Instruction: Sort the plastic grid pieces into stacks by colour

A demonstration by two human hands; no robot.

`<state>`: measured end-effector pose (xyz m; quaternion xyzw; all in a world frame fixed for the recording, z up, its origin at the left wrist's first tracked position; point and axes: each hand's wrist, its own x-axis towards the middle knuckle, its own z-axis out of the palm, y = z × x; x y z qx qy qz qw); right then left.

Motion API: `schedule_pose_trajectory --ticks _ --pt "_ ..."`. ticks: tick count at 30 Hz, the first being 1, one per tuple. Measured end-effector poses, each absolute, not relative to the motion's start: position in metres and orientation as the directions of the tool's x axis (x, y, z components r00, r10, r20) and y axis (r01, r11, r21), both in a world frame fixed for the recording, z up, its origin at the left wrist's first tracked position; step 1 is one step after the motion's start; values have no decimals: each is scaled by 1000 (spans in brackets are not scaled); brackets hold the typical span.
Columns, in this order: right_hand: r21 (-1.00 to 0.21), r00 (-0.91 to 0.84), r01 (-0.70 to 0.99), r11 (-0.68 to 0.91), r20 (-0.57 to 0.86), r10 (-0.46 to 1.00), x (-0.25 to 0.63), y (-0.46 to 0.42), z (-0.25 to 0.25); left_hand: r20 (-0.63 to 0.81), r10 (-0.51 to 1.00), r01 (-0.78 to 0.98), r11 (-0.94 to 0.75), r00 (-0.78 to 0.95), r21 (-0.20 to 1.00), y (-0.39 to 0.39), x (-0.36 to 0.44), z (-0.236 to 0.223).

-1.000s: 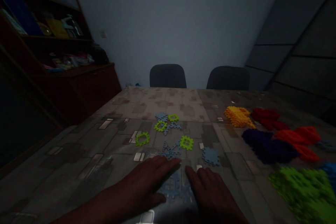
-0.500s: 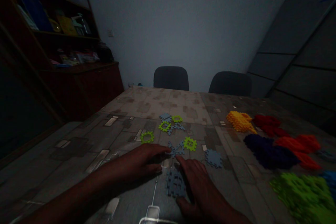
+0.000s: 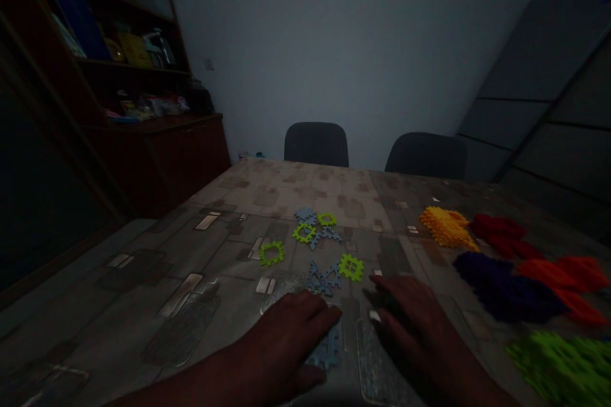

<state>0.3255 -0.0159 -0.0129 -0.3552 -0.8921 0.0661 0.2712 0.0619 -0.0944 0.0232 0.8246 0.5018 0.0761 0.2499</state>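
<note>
My left hand [image 3: 296, 334] lies over a blue-grey square interlocking tile [image 3: 327, 353] at the near middle of the table. Its fingers curl over the tile's far side and the thumb sits by the near edge, hiding much of it. To the right, my right hand [image 3: 413, 318] reaches low over the table with fingers apart; the space under it is dark. Just beyond my hands lie blue-grey triangular frame tiles [image 3: 323, 278] and a lime-green window tile [image 3: 351, 267]. A lime-green open-frame tile [image 3: 272, 253] rests farther left.
Farther back is a small cluster of lime-green tiles [image 3: 304, 233] and blue-grey tiles [image 3: 305, 214]. Along the right stand piles of yellow [image 3: 446, 226], dark red [image 3: 501, 234], purple [image 3: 506, 286], orange [image 3: 563, 280] and lime-green tiles [image 3: 563, 362]. Two chairs [image 3: 316, 144] stand beyond the table.
My left hand has come back toward me onto the near blue-grey tile. My right hand has left that tile and moved right, to where a grey square tile lay, now hidden.
</note>
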Motion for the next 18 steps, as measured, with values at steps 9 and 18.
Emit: schedule_pose_trajectory --ticks 9,18 --pt "-283 -565 763 581 145 813 346 0 -19 -99 894 802 -337 436 492 -91 66 -2" --pt "-300 -574 751 588 143 806 349 5 -40 -86 925 801 -272 371 534 -79 46 34"
